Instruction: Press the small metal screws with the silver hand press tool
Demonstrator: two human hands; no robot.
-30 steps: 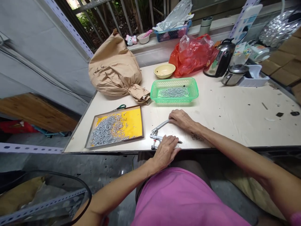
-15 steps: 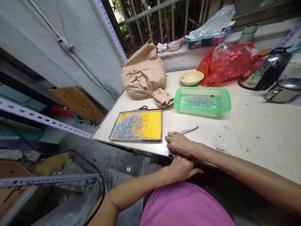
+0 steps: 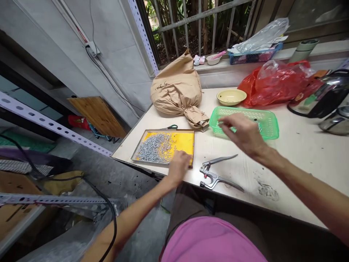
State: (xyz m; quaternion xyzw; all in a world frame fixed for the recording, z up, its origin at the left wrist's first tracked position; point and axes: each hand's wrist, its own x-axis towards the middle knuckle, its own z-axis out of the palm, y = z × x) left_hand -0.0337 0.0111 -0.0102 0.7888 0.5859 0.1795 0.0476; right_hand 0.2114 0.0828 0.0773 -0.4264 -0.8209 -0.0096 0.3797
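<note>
My left hand reaches over the near right corner of a shallow tray with a yellow bottom. Its fingers curl down there, blurred and partly hidden. Small silver metal pins are heaped in the tray's left part. Above the green plastic basket is my right hand, its thumb and fingers pinched together. A tiny pale bit shows at the fingertips, too small to name. More metal pieces lie in the basket, mostly covered by this hand. Between my hands, metal spring pliers rest on the table with handles spread.
A tied brown paper sack stands behind the tray, and green-handled scissors lie at its back edge. Further back are a cream bowl, a red plastic bag and a metal kettle. The table's near edge runs along my lap.
My hands, together at the table's edge before, have parted. The left went to the tray, the right out over the green basket. The pliers, mostly covered earlier, now lie uncovered.
</note>
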